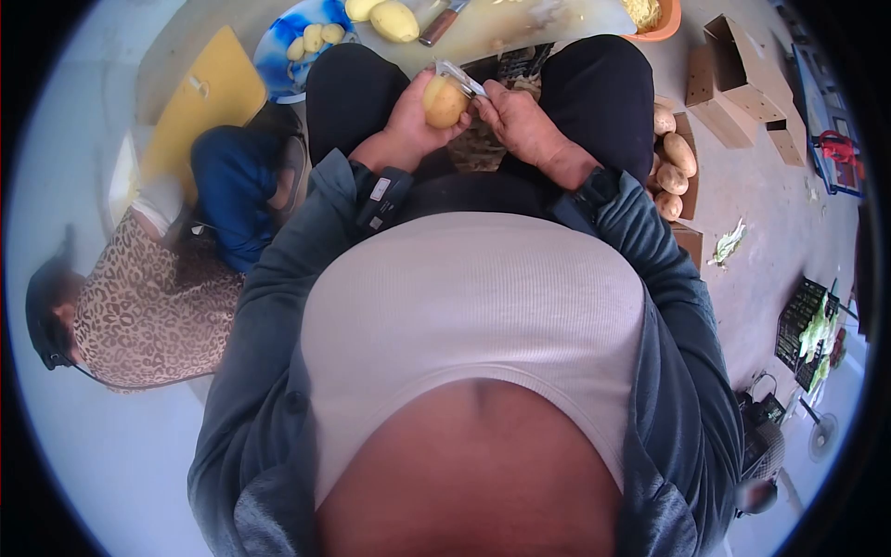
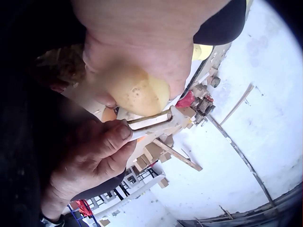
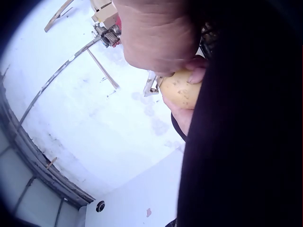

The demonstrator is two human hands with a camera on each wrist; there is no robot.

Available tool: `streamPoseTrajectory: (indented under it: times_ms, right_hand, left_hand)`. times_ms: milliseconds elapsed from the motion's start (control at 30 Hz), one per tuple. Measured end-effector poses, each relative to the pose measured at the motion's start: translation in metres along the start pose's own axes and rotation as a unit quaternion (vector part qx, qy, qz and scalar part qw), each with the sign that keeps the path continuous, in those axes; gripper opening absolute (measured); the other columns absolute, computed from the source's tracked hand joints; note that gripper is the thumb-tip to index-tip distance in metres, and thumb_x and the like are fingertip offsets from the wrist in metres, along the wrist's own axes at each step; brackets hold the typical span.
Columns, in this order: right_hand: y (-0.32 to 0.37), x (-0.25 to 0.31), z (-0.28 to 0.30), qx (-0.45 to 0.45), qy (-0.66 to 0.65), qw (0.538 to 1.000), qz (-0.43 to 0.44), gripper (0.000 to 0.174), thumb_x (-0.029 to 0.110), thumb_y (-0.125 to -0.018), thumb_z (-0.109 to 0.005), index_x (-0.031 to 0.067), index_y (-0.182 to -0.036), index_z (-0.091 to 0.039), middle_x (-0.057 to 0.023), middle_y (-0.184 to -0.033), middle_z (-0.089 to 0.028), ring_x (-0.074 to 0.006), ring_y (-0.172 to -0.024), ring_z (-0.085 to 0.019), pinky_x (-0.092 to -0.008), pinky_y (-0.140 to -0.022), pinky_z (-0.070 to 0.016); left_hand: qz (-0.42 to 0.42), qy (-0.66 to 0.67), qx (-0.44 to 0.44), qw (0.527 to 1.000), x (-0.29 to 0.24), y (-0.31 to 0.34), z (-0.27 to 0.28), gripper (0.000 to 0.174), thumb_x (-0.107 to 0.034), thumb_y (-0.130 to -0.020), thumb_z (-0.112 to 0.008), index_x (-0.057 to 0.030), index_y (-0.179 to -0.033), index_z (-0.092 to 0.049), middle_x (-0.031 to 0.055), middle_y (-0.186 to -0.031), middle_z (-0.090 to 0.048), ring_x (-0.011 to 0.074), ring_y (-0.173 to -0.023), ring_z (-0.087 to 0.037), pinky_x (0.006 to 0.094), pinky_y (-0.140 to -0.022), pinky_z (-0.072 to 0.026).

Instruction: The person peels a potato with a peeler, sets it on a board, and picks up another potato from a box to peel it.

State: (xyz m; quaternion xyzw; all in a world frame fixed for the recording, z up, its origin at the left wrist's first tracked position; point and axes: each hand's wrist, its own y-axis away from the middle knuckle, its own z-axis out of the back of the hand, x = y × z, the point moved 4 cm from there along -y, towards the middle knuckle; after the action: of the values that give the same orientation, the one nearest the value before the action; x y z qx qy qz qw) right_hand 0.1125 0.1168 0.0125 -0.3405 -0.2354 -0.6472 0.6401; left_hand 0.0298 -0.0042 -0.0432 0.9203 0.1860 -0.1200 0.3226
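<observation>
In the head view my left hand (image 1: 408, 121) grips a potato (image 1: 446, 104) between the thighs. One strip of it is pale and peeled, the rest still has brown skin. My right hand (image 1: 522, 119) holds a white peeler (image 1: 461, 78) by its handle, its head right at the potato's surface. The left wrist view shows the peeler (image 2: 151, 124) close up, its blade lying along the side of the potato (image 2: 139, 97). From the right wrist, the potato (image 3: 181, 91) is partly covered by my right hand (image 3: 156, 35) and a dark sleeve.
Peeled potatoes (image 1: 394, 20) and a knife (image 1: 442, 24) lie on a board ahead. A blue-and-white basin (image 1: 278, 56) holds several more. At right are an orange bowl (image 1: 661, 20) of shreds and a box of unpeeled potatoes (image 1: 679, 153). Another person (image 1: 153, 297) sits at left.
</observation>
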Motion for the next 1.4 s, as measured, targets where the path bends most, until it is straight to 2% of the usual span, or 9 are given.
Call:
streamPoseTrajectory:
  times_ms: [167,467,567,667,700,967,1200,1333,1400]
  right_hand:
    - [0.005,0.007,-0.019,0.048,0.027,0.997,0.061,0.024,0.023,-0.090,-0.050,0.0000,-0.093,-0.048,-0.0252,-0.073,-0.059,-0.0428,-0.071,-0.058,-0.0497,-0.065,-0.0471]
    - [0.008,0.009,-0.022,0.112,0.039,0.992,0.037,0.024,0.023,-0.089,-0.051,-0.0010,-0.095,-0.052,-0.0255,-0.077,-0.060,-0.0423,-0.074,-0.058,-0.0481,-0.068,-0.0478]
    - [0.004,0.003,-0.016,0.089,-0.069,0.992,0.065,0.023,0.022,-0.090,-0.052,-0.0002,-0.093,-0.055,-0.0194,-0.071,-0.061,-0.0348,-0.066,-0.061,-0.0416,-0.063,-0.0481]
    - [0.000,-0.013,0.000,-0.051,-0.292,0.946,-0.129,0.022,0.023,-0.093,-0.051,0.0029,-0.087,-0.056,-0.0002,-0.061,-0.047,-0.0084,-0.057,-0.045,-0.0256,-0.054,-0.0406]
    - [-0.001,-0.020,0.005,-0.039,-0.291,0.939,-0.179,0.020,0.022,-0.093,-0.050,0.0034,-0.087,-0.057,-0.0009,-0.062,-0.049,-0.0071,-0.060,-0.047,-0.0251,-0.055,-0.0407]
    - [-0.003,-0.003,0.015,-0.078,-0.102,0.990,-0.050,0.027,0.028,-0.087,-0.059,0.0008,-0.090,-0.054,-0.0185,-0.071,-0.059,-0.0341,-0.064,-0.058,-0.0387,-0.061,-0.0467]
    - [-0.010,0.003,0.009,-0.064,-0.075,0.990,-0.098,0.057,0.037,-0.070,-0.073,-0.0066,-0.096,-0.048,-0.0254,-0.084,-0.062,-0.0359,-0.081,-0.064,-0.0394,-0.073,-0.0496]
    - [-0.009,-0.010,0.007,-0.075,-0.091,0.989,-0.090,0.048,0.034,-0.074,-0.073,-0.0019,-0.094,-0.048,-0.0171,-0.080,-0.060,-0.0290,-0.075,-0.060,-0.0363,-0.070,-0.0478]
    - [-0.007,-0.011,0.011,-0.062,-0.048,0.990,-0.120,0.042,0.030,-0.077,-0.070,-0.0020,-0.094,-0.048,-0.0208,-0.083,-0.059,-0.0367,-0.081,-0.059,-0.0387,-0.073,-0.0470]
  left_hand:
    - [-0.026,0.000,-0.096,0.995,-0.003,0.001,0.000,0.038,-0.043,-0.088,-0.050,-0.0097,-0.106,-0.056,0.0078,-0.101,-0.059,0.0259,-0.094,-0.055,0.0378,-0.076,-0.0481]
    - [-0.021,0.132,0.055,0.990,-0.008,-0.004,0.004,0.048,-0.045,-0.090,-0.046,-0.0036,-0.113,-0.050,0.0174,-0.102,-0.058,0.0325,-0.089,-0.056,0.0424,-0.085,-0.0463]
    - [-0.025,0.098,0.036,0.994,-0.012,0.004,-0.003,0.051,-0.047,-0.089,-0.047,-0.0033,-0.115,-0.049,0.0191,-0.103,-0.056,0.0316,-0.092,-0.055,0.0406,-0.084,-0.0466]
    - [-0.037,0.101,-0.001,0.994,-0.013,0.009,-0.006,0.053,-0.049,-0.087,-0.051,-0.0044,-0.116,-0.050,0.0186,-0.107,-0.056,0.0307,-0.096,-0.054,0.0392,-0.082,-0.0466]
    - [-0.030,0.066,-0.003,0.997,-0.014,0.007,-0.004,0.053,-0.049,-0.086,-0.054,-0.0053,-0.115,-0.050,0.0168,-0.108,-0.056,0.0303,-0.098,-0.054,0.0385,-0.082,-0.0466]
    - [-0.022,-0.025,0.014,0.999,-0.011,0.009,-0.014,0.047,-0.043,-0.084,-0.060,-0.0080,-0.114,-0.052,0.0126,-0.110,-0.057,0.0278,-0.097,-0.055,0.0357,-0.081,-0.0468]
    - [-0.059,-0.114,0.046,0.991,-0.004,0.012,-0.019,0.041,-0.034,-0.087,-0.059,-0.0076,-0.118,-0.051,0.0110,-0.111,-0.057,0.0233,-0.103,-0.056,0.0395,-0.088,-0.0462]
    - [-0.074,-0.094,0.039,0.992,-0.005,0.012,-0.020,0.043,-0.034,-0.087,-0.059,-0.0065,-0.119,-0.049,0.0118,-0.113,-0.056,0.0264,-0.106,-0.055,0.0398,-0.087,-0.0464]
    - [-0.067,-0.074,0.033,0.994,-0.012,0.011,-0.016,0.045,-0.035,-0.086,-0.058,-0.0063,-0.119,-0.049,0.0121,-0.114,-0.056,0.0282,-0.106,-0.055,0.0395,-0.085,-0.0468]
